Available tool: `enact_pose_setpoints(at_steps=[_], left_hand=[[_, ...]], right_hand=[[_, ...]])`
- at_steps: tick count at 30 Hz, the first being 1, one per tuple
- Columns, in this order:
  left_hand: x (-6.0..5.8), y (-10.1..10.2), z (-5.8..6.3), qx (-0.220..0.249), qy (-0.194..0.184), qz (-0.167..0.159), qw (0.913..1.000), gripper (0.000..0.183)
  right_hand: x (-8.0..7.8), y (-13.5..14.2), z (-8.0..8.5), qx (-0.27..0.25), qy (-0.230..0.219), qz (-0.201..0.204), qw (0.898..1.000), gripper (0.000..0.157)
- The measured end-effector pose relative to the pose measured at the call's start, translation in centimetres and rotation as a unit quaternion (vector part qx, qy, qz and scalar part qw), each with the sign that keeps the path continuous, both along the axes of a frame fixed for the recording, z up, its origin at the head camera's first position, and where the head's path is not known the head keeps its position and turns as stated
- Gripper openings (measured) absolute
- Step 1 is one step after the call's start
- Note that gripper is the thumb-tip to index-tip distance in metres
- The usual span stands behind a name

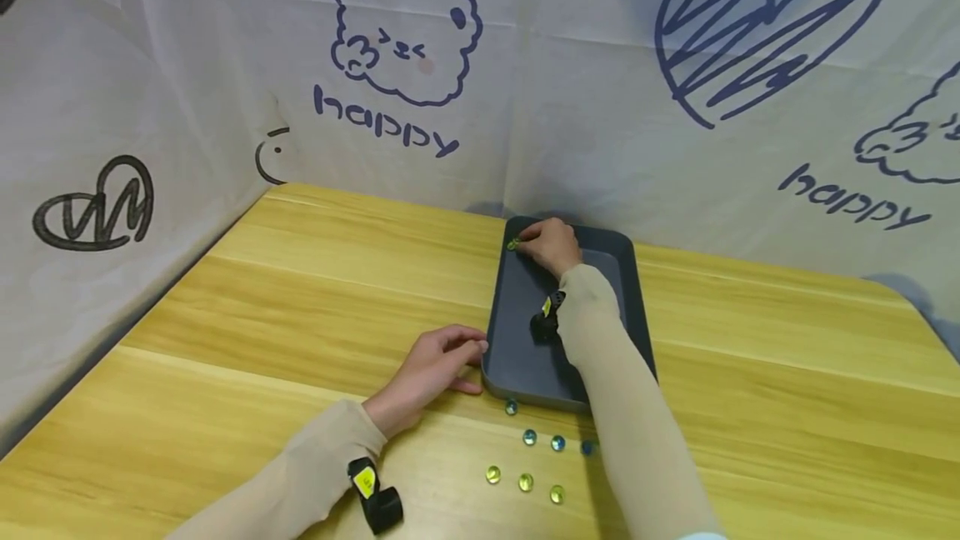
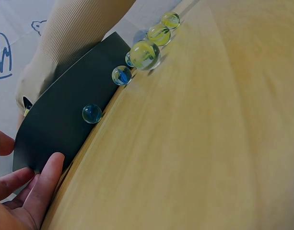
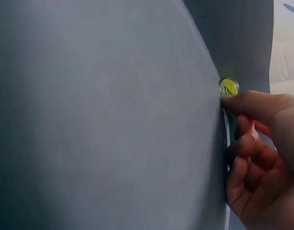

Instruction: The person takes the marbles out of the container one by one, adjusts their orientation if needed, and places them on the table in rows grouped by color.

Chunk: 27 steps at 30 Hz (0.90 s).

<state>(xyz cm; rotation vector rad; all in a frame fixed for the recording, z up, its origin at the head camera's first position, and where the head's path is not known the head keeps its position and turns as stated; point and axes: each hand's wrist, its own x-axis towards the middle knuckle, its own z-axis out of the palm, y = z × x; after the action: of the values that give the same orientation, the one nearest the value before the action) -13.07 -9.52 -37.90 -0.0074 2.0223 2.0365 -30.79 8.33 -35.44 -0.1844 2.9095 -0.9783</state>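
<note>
A dark grey rectangular tray (image 1: 517, 315) lies on the wooden table. Over its far left corner, my right hand (image 1: 552, 247) pinches a clear marble with a yellow-green swirl (image 3: 229, 87) between thumb and finger, low against the tray wall; the other fingers are curled in the right wrist view. My left hand (image 1: 431, 369) rests at the near left of the tray, its relaxed fingertips touching the outer wall (image 2: 65, 110). On the table before the tray's near edge sit several blue marbles (image 1: 529, 437) and three yellow-green marbles (image 1: 526, 482).
My right forearm (image 1: 622, 390) reaches across the tray and hides part of its right side. A white cloth (image 1: 570, 140) with drawn bears, hearts and lettering hangs right behind the tray and along the table's left side. Wooden tabletop (image 1: 787, 373) extends to the right.
</note>
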Motion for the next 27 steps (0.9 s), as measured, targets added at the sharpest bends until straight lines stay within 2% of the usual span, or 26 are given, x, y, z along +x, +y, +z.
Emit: enact_pose_setpoints(at_steps=[7, 12, 18, 27], left_hand=[[0.2, 0.0, 0.0, 0.001, 0.003, -0.003, 1.0, 0.032], [0.0, 0.0, -0.1, 0.006, 0.004, -0.004, 1.0, 0.032], [-0.1, 0.1, -0.1, 0.006, 0.007, -0.008, 0.9999, 0.032], [0.1, 0.0, 0.0, 0.001, 0.006, -0.007, 1.0, 0.032]], right_hand=[[-0.3, -0.2, -0.1, 0.035, 0.025, 0.06, 0.997, 0.029], [-0.5, -0.2, -0.1, 0.036, 0.037, 0.068, 0.996, 0.029], [-0.3, 0.6, 0.3, 0.028, 0.029, 0.077, 0.996, 0.027], [-0.2, 1.6, 0.2, -0.004, -0.015, 0.077, 0.997, 0.027]])
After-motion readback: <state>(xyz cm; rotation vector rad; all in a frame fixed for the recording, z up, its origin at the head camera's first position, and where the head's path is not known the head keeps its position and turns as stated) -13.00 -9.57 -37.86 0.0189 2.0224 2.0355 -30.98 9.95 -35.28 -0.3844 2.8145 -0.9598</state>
